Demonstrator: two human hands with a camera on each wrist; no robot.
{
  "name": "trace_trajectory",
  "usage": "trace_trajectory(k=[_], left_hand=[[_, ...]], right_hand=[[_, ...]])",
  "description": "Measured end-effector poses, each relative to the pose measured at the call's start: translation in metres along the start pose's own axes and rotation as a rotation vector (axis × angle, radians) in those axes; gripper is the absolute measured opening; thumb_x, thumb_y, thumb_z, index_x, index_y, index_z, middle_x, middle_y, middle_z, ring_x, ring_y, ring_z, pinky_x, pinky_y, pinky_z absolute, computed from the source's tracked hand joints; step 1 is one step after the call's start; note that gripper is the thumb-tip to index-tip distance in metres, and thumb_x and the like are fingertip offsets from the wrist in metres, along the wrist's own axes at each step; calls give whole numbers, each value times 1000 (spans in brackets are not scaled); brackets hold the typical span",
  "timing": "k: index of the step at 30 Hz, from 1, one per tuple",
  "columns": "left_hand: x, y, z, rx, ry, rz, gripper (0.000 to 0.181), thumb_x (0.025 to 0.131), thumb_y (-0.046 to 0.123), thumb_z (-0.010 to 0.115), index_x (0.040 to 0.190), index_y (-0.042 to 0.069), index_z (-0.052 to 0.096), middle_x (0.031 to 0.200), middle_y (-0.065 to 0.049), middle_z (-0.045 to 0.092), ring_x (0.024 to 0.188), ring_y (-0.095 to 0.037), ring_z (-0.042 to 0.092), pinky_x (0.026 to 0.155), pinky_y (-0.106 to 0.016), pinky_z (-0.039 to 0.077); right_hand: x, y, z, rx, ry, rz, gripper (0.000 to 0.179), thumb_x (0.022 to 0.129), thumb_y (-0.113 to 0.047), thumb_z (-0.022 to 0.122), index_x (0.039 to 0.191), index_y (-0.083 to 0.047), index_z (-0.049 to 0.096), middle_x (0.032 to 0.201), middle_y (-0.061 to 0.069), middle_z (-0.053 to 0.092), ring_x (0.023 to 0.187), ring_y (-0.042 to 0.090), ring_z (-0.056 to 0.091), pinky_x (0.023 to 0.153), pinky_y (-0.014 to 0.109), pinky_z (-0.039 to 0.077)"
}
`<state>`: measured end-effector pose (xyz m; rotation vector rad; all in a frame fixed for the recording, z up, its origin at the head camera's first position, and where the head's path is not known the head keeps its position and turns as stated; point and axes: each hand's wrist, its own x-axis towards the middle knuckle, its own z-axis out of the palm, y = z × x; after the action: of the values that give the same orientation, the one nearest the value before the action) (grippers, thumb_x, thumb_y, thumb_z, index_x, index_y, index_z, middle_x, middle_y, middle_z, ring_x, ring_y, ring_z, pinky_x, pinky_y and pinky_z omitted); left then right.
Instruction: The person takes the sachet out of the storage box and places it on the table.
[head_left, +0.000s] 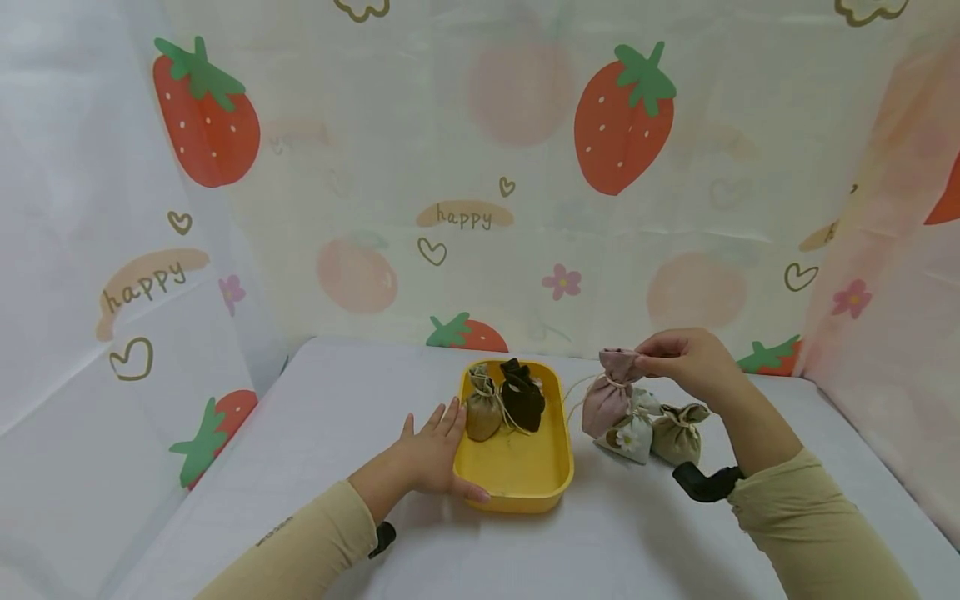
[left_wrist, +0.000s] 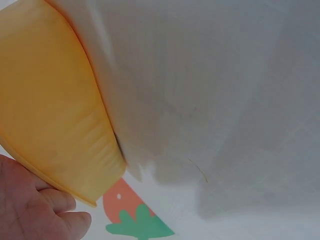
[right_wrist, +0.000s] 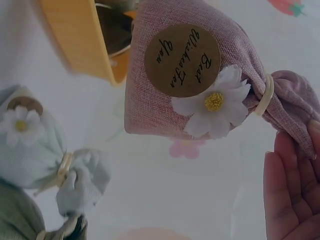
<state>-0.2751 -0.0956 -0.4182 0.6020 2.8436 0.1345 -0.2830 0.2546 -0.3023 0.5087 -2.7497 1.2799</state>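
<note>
The right hand (head_left: 693, 362) grasps a dusty-pink woven-cloth drawstring pouch (head_left: 603, 408), pinching the gathered cloth at its top between thumb and fingers. Taking 12 o'clock as the far side of the table, the hand meets the pouch at its 2 o'clock. The pouch stands neck up, tied with a cream cord (right_wrist: 266, 95). It carries a round brown paper label (right_wrist: 181, 60) reading "Best Wishes For You" and a white artificial flower (right_wrist: 215, 102) with a yellow centre. Whether its base touches the pouch beside it, I cannot tell.

Just below it, toward 4 o'clock, lies a pale mint cloth pouch (head_left: 636, 437) with its own white flower; next to that, at 3 o'clock, sits a plain olive cloth pouch (head_left: 677, 435).

The left hand (head_left: 431, 454) grips nothing: its fingers are extended and spread against a yellow rectangular tray (head_left: 517, 475) with rounded corners, along its 9 o'clock side, the thumb at 7 o'clock. The pink pouch is outside this tray, between 2 and 3 o'clock of it. Inside, at the far end, are 2 more pouches: a tan cloth pouch (head_left: 483, 414) at 11 o'clock and a black velvety pouch (head_left: 521, 402) at 1 o'clock.

Everything rests around a white-covered table (head_left: 360, 417).
</note>
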Motion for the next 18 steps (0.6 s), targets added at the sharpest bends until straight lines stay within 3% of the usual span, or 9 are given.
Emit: trace_trajectory(k=[13, 16, 18], left_hand=[[-1, 1, 0, 6, -1, -4, 134, 51, 89, 47, 148, 7, 5, 154, -9, 0, 140, -29, 4, 103, -63, 7], [-1, 1, 0, 11, -6, -8, 134, 50, 90, 46, 148, 7, 5, 154, -9, -1, 140, -28, 4, 103, -62, 6], [-1, 2, -1, 5, -6, -10, 134, 50, 89, 47, 148, 7, 5, 154, -9, 0, 140, -29, 4, 103, -62, 6]], right_hand=[[-25, 25, -34, 36, 111, 18, 31, 88, -18, 62, 102, 10, 62, 81, -11, 67, 76, 2, 63, 70, 17, 49], [-30, 30, -43, 28, 140, 13, 31, 88, -17, 62, 102, 11, 61, 80, -14, 66, 76, 1, 63, 69, 16, 49], [-34, 33, -50, 1, 152, 34, 32, 89, -20, 61, 103, 9, 61, 81, -18, 65, 76, -1, 63, 74, 23, 50]])
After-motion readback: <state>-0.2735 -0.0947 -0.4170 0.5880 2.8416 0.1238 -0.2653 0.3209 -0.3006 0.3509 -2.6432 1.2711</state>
